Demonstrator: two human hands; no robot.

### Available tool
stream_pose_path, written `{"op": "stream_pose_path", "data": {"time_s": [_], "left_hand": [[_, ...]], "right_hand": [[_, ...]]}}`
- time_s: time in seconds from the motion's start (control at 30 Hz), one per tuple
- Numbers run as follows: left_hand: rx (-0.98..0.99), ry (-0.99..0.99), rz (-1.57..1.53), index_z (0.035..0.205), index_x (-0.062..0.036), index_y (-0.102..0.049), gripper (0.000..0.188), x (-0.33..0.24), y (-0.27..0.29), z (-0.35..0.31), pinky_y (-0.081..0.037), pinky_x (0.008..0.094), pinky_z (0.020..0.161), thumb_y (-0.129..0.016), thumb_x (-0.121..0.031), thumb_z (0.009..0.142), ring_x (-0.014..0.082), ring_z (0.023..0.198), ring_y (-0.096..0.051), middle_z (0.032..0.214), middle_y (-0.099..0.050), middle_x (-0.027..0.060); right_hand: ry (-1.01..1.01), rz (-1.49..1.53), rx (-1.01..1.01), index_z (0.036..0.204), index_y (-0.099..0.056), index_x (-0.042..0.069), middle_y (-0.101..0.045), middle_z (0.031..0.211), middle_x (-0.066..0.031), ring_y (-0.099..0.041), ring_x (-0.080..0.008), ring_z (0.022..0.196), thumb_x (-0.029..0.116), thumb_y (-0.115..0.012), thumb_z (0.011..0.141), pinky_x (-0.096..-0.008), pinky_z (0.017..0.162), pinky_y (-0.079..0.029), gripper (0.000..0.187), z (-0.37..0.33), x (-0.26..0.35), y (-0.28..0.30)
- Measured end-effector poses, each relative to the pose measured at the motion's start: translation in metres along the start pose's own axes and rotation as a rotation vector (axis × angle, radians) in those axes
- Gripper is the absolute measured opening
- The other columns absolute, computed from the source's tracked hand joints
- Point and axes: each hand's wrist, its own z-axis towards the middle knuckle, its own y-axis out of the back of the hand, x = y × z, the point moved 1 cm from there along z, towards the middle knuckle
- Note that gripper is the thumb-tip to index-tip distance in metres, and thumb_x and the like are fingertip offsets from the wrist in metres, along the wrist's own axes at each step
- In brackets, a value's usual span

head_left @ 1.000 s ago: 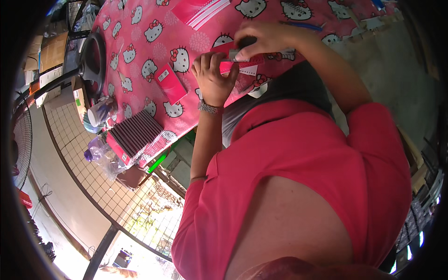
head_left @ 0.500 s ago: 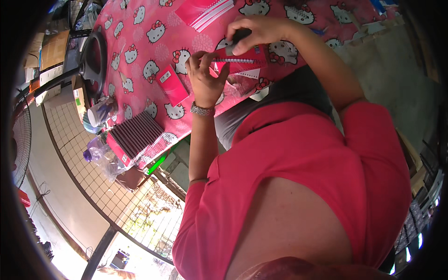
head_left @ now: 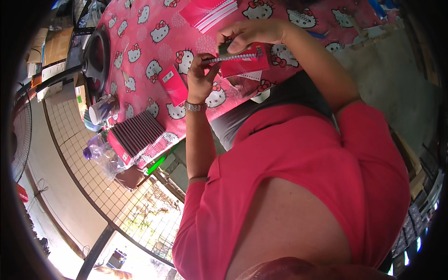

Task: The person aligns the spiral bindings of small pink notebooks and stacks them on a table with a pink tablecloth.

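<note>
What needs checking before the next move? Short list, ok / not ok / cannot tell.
1. Left hand at the left end of the coil: ok.
2. Dark object gripped in the right hand: ok; its exact kind is unclear.
3. Coil threaded along the full edge of the red cover: cannot tell, too small in view.
4. White perforated sheet flush with the red cover: not ok, it sticks out past the lower edge.
5. Stack of coil-bound notebooks away from both hands: ok, over by the table's left edge.
</note>
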Motion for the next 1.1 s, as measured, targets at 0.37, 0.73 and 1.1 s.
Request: {"op": "stream_pose_path", "data": {"time_s": [0.37, 0.73, 1.1], "left_hand": [[-0.256, -0.040, -0.089, 0.102, -0.0002, -0.058, 0.016, -0.004, -0.011, -0.006, -0.052, 0.0236, 0.063, -0.066, 0.003, 0.088, 0.0108, 0.073, -0.064, 0.087, -0.064, 0.0051], [-0.371, -0.182, 0.187, 0.108, 0.0015, -0.056, 0.022, 0.006, -0.022, -0.021, -0.053, 0.0272, 0.052, -0.067, -0.008, 0.091, 0.0136, 0.064, -0.067, 0.078, -0.065, 0.0109], [-0.375, -0.202, 0.345, 0.101, 0.0013, -0.061, 0.014, -0.007, -0.021, -0.026, -0.054, 0.0268, 0.064, -0.065, -0.008, 0.092, 0.0151, 0.074, -0.068, 0.085, -0.068, 0.0085]], "right_hand": [[0.287, -1.008, -0.865, 0.136, -0.050, 0.014, -0.051, 0.137, -0.0144, -0.048, -0.0334, 0.126, 0.042, -0.074, 0.078, -0.0453, 0.100, -0.043, 0.069, -0.060, -0.052, 0.033], [-0.179, -1.024, -1.075, 0.125, -0.058, 0.011, -0.056, 0.123, -0.0138, -0.052, -0.0334, 0.112, 0.028, -0.074, 0.078, -0.0441, 0.094, -0.045, 0.052, -0.148, -0.096, -0.029], [0.484, -0.864, -0.691, 0.127, -0.059, 0.010, -0.054, 0.116, -0.0098, -0.054, -0.0279, 0.107, 0.014, -0.073, 0.072, -0.0394, 0.091, -0.047, 0.057, -0.037, -0.034, -0.108]]}}
